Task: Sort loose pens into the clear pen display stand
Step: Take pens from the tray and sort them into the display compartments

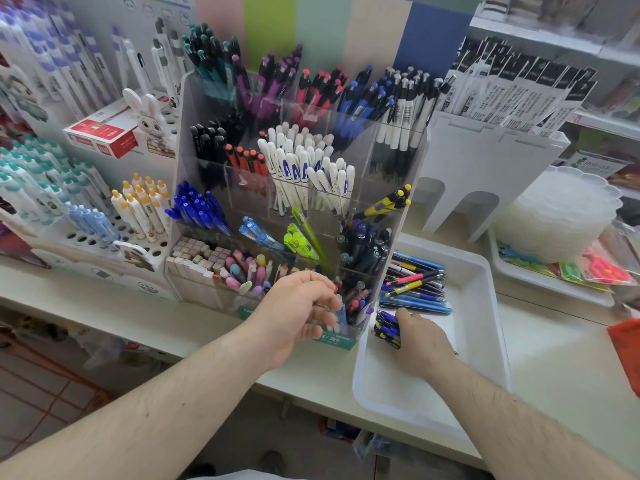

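Observation:
The clear pen display stand (410, 174) rises in tiers on the counter, its compartments packed with pens sorted by colour. My left hand (298, 308) is at the stand's lowest front right compartment, fingers curled and pinching a pale blue pen (343, 315) there. To the right lies a white tray (485, 306) with a pile of loose pens (415, 285) at its far end. My right hand (424, 337) rests inside the tray and grips a bundle of dark blue pens (386, 329) with yellow and pink ends.
White holders of pens (86, 202) stand to the left, with a red box (104, 133) and a rabbit figure (149, 116) behind. At the right are packaged refills (519, 95), stacked clear plastic dishes (561, 216) and a red item (627, 355). The counter edge (207, 355) runs in front.

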A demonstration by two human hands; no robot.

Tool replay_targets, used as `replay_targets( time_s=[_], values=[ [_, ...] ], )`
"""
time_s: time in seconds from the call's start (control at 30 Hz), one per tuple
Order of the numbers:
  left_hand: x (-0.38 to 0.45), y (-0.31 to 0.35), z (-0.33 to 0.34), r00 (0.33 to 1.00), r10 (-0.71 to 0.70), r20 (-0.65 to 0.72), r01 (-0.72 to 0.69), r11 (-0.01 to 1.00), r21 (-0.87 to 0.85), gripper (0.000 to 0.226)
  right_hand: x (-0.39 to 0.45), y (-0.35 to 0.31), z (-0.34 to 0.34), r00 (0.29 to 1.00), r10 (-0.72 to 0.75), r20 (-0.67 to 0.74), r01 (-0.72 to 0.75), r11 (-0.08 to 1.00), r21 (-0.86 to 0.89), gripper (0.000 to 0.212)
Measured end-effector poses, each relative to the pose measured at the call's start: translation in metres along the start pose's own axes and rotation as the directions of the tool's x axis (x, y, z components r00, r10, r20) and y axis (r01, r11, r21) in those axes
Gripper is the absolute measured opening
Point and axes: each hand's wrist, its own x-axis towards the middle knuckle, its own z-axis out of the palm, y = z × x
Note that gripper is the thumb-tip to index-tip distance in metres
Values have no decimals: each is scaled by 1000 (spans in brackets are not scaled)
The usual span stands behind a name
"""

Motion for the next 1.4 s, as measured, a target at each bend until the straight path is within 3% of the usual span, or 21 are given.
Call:
replay_targets(
  time_s=[0.8, 1.0, 1.3, 1.4],
  values=[
    [-4, -14, 8, 999, -29, -26, 30, 999, 17, 15, -11, -3, -5, 991, 113, 69, -122, 983, 135, 33],
    [-3, -15, 3, 999, -29, -37, 30, 999, 20, 16, -10, -5, -8, 965, 225, 132, -250, 943, 220, 37],
    [-1, -15, 2, 998, -45, -35, 47, 998, 39, 15, -13, -2, -20, 901, 353, 253, -432, 790, 436, 44],
    [-1, -15, 2, 998, -59, -5, 59, 996, 62, 15, -19, 0, -32, 858, 417, 298, -509, 621, 596, 39]
  ],
)
